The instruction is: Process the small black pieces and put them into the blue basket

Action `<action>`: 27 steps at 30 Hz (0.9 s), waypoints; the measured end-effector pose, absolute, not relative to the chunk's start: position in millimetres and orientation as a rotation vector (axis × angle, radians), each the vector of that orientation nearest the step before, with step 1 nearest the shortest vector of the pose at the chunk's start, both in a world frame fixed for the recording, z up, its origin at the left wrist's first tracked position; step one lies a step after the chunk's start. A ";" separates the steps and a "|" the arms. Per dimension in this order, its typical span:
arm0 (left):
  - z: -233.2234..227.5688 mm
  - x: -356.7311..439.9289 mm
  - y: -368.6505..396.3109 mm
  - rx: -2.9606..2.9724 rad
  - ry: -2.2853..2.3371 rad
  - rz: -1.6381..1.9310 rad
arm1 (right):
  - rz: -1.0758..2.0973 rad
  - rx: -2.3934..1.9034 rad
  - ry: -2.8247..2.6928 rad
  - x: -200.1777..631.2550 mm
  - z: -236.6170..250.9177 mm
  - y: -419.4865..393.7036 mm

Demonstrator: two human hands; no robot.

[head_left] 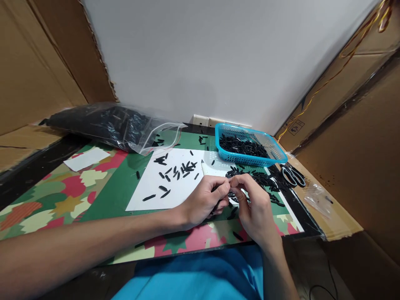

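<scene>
1. Loosely, the left hand (208, 198) curls around some black pieces (215, 207); the right hand (256, 208) meets its fingertips, and I cannot tell what, if anything, those right fingers pinch.
2. Just beyond lies a heap (262, 179) of similar pieces.
3. Others dot the white sheet (181, 198).
4. Farther out: blue basket (243, 159), scissors (292, 176), plastic bag (103, 125).

I can read no words, brands or numbers through my feed; I only make out small boxed printed symbols (296, 127) on the right-hand cardboard panel (325, 98), too small to decipher.
</scene>
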State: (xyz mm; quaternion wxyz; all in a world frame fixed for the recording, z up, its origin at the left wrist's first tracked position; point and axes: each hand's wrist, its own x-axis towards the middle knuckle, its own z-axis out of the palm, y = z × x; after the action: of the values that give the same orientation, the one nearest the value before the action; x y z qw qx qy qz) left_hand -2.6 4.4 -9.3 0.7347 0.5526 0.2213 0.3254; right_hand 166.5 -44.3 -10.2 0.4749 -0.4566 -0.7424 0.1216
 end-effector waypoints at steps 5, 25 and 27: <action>-8.4 -0.9 3.0 1.268 0.499 0.763 | 0.403 -1.150 -1.769 165.8 -10.7 -44.7; -5.8 0.4 5.9 1.208 0.685 0.797 | 0.562 -1.141 -1.539 168.5 -19.1 -41.7; -5.2 -0.2 4.9 1.199 0.653 0.796 | 0.554 -1.123 -1.487 169.2 -16.8 -41.9</action>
State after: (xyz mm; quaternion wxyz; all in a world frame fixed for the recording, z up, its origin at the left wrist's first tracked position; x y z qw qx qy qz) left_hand -0.2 4.9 -5.2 0.7037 0.5391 0.2936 0.3578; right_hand 169.2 -41.9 -16.8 0.5635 -0.4771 -0.6319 0.2356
